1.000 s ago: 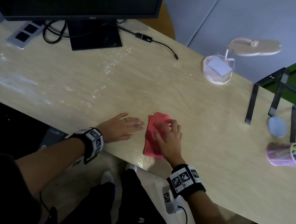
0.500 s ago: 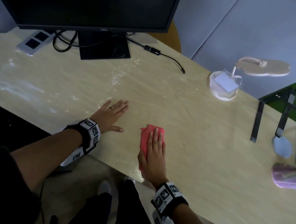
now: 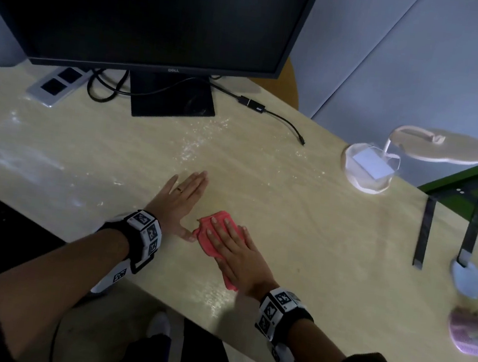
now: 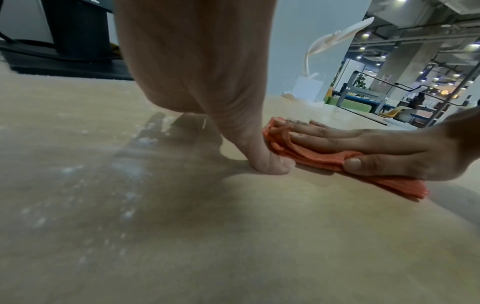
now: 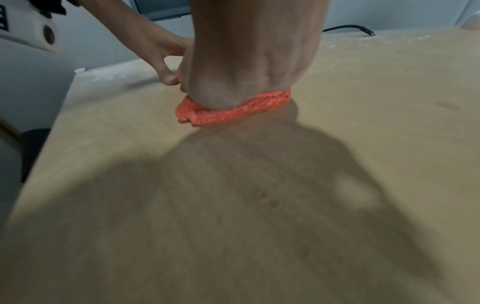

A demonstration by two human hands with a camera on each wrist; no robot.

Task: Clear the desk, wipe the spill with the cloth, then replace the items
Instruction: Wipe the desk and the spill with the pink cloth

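A folded pink-red cloth [image 3: 207, 237] [image 4: 306, 153] [image 5: 233, 112] lies on the pale wooden desk [image 3: 317, 221] near its front edge. My right hand [image 3: 233, 248] [image 4: 363, 148] lies flat on top of it, fingers straight, pressing it down. My left hand [image 3: 182, 196] rests flat on the desk just left of the cloth, its thumb tip [image 4: 275, 166] touching the cloth's edge. White wet streaks of the spill [image 3: 13, 157] spread over the left of the desk, and more specks [image 3: 197, 142] sit before the monitor.
A black monitor [image 3: 150, 11] on its stand [image 3: 171, 99] fills the back, with a cable [image 3: 282, 121] and a socket plate [image 3: 57, 85] beside it. At the right stand a white desk lamp [image 3: 367, 167], a black laptop stand [image 3: 468, 229] and a lying pink pen cup [image 3: 472, 336].
My right hand has slid the cloth left and slightly forward until it meets my left thumb. The left hand has stayed flat on the desk, and the head view has tilted up.
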